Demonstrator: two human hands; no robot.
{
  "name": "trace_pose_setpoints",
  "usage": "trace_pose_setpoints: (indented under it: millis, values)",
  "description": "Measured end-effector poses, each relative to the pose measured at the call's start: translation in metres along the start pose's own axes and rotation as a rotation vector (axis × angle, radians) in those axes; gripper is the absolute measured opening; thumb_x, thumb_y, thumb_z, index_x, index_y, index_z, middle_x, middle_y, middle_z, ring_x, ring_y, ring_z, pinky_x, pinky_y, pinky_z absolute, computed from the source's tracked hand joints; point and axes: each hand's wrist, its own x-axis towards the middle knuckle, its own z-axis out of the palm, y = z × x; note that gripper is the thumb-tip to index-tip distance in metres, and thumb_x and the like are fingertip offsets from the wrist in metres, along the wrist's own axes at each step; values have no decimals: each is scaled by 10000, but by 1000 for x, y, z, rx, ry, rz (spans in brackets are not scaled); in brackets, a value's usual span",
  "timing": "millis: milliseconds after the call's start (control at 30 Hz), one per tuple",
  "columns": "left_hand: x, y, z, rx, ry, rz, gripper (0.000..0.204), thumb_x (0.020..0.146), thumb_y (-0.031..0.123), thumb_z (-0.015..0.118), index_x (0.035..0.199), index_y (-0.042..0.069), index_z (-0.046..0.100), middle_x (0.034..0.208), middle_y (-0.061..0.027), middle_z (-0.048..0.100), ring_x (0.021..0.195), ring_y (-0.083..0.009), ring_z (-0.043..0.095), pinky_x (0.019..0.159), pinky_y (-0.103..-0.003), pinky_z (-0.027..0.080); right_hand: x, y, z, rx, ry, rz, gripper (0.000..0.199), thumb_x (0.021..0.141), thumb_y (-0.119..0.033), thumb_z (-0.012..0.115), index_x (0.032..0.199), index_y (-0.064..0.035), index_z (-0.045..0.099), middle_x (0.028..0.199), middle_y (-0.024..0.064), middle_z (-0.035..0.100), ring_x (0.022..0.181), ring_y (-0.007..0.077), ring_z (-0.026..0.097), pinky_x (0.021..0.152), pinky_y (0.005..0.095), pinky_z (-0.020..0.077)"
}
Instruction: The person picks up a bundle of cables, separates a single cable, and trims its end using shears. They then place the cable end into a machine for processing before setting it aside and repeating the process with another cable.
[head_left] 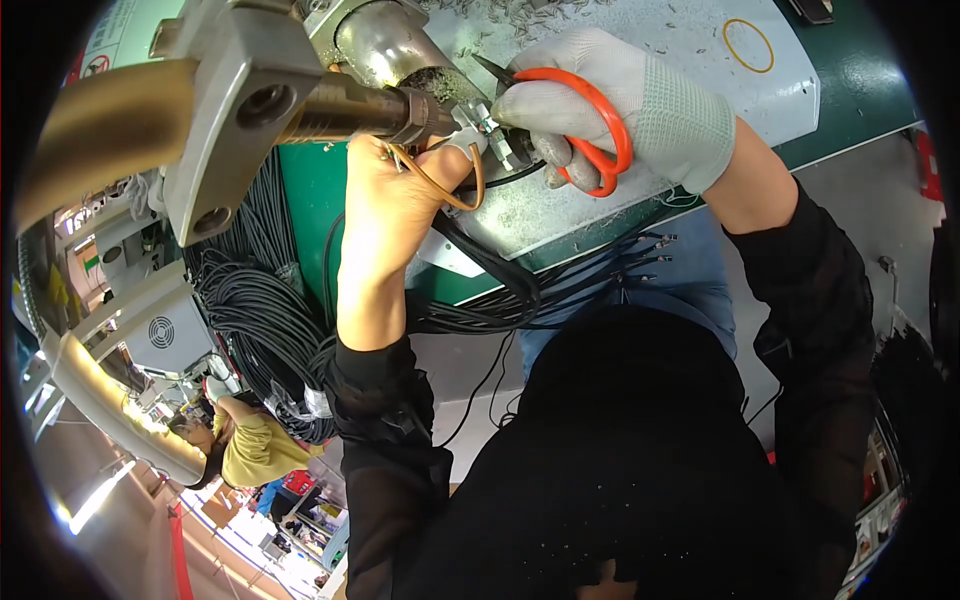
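My left hand (392,205) is bare, with a pale cover on a fingertip and a tan rubber band (437,190) looped by its fingers. It is closed on a small metal connector (507,153) at the end of a black cable (518,176). Just right of it, my right hand (650,95) wears a whitish glove and grips scissors with red loop handles (622,130). The dark scissor tips (490,68) point up and left, above the connector. The left fingers are partly hidden behind a metal nozzle (415,115).
A metal cylinder (385,45) and a large grey bracket (245,110) crowd the upper left. Small metal bits (520,18) lie scattered on a whitish sheet (770,95) over the green table, near another rubber band (748,46). Coiled black cables (255,310) hang at left. A person in yellow (255,450) sits beyond.
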Motion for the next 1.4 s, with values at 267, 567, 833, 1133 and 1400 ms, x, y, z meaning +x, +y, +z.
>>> trace_pose_setpoints:
  millis: [267,567,833,1133,1400]
  values:
    - [-8,16,10,212,57,-102,125,731,-5,626,853,-16,600,718,26,570,630,-35,501,559,-186,426,-1,8,0,-212,-43,-214,248,843,-219,583,711,-9,569,537,47,560,438,120,546,416,249,426]
    - [-16,1,12,196,148,-54,232,705,-8,646,930,-20,589,824,-6,587,685,-42,509,591,-192,438,0,29,-3,-414,-117,-377,242,606,-99,659,820,-17,580,650,54,566,544,195,590,488,283,464]
    - [-15,-1,6,412,130,-70,207,719,17,625,920,2,579,801,-5,576,671,-48,481,576,-200,412,6,31,-2,-589,-70,-661,290,612,-111,650,880,-17,591,612,52,545,524,199,579,479,282,459]
    - [-55,-3,9,-313,120,-68,197,842,43,577,1024,11,509,740,-24,542,597,-53,450,563,-201,390,-40,-18,-2,104,93,260,201,754,-174,641,874,-20,591,572,83,526,511,206,566,480,308,447]
    - [-92,26,53,187,-251,-50,555,758,-18,616,1267,18,396,841,-25,552,677,-42,456,591,-183,389,-84,-62,38,-320,-10,-19,180,792,-185,634,859,-28,579,616,108,537,547,257,560,518,315,428]
